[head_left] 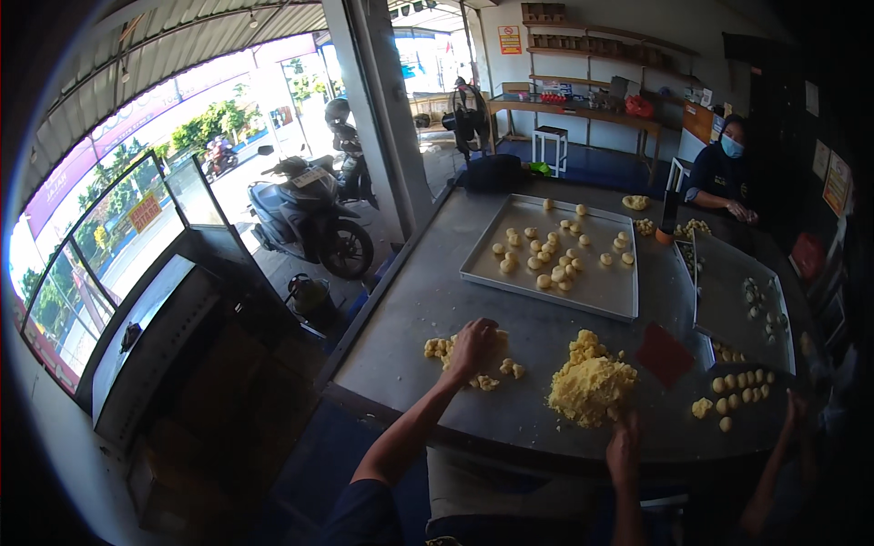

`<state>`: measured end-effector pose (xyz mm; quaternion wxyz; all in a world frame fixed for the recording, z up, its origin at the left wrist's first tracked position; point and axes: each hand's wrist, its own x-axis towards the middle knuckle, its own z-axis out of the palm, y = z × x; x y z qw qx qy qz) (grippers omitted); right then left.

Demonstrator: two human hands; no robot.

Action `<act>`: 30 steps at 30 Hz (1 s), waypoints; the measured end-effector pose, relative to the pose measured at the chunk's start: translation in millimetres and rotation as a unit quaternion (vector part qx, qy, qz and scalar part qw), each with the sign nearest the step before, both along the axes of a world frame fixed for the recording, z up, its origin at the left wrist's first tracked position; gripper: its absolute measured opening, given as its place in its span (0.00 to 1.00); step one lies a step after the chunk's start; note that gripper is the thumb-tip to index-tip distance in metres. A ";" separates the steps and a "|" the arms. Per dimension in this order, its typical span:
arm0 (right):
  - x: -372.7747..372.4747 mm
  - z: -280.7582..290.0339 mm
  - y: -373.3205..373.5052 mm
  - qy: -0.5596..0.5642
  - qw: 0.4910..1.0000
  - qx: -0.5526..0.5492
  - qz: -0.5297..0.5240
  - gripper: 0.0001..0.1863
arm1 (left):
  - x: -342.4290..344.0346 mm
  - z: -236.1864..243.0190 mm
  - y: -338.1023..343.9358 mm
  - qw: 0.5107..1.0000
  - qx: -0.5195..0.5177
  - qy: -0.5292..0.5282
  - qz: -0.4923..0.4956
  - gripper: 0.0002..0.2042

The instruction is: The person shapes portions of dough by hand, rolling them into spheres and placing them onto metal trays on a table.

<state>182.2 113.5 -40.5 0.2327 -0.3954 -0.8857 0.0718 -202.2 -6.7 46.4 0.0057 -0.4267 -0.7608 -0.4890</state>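
Observation:
My left hand (473, 350) is over a loose cluster of yellow dough lumps (440, 348) on the metal table (410, 300), its fingers curled over something I cannot make out among them. My right hand (624, 437) is at the near edge of a large crumbly yellow dough mound (592, 382), its fingertips hidden against it. Smaller bits (512, 368) lie between them. Right of the mound are a red flat item (660, 353) and rows of shaped dough pieces (746, 396). Beyond my hands, a shallow metal tray (482, 268) holds several round dough balls (544, 280).
Another person's hand (794, 409) is at the right edge. A masked co-worker (719, 182) sits at the far right, near more trays (760, 350). A pillar (369, 136), scooters (309, 218), a fan (466, 118) and a glass-framed cabinet (146, 337) surround the table.

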 end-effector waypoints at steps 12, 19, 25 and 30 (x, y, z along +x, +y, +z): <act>-15.0 38.4 16.2 0.065 0.995 -0.068 0.042 0.11 | 0.8 -50.5 11.9 0.971 -0.156 0.180 -0.024 0.14; -1.0 28.7 -5.0 0.053 0.998 0.025 0.012 0.18 | 4.4 6.8 -16.6 0.949 -0.300 -0.008 -0.098 0.08; -1.4 47.1 0.9 0.173 0.978 -0.106 0.038 0.13 | 2.8 -11.1 -39.8 0.960 -0.204 0.028 -0.188 0.16; -14.5 18.5 19.5 0.065 0.996 -0.045 0.047 0.05 | 71.7 5.3 -52.4 0.936 -0.257 -0.052 -0.234 0.14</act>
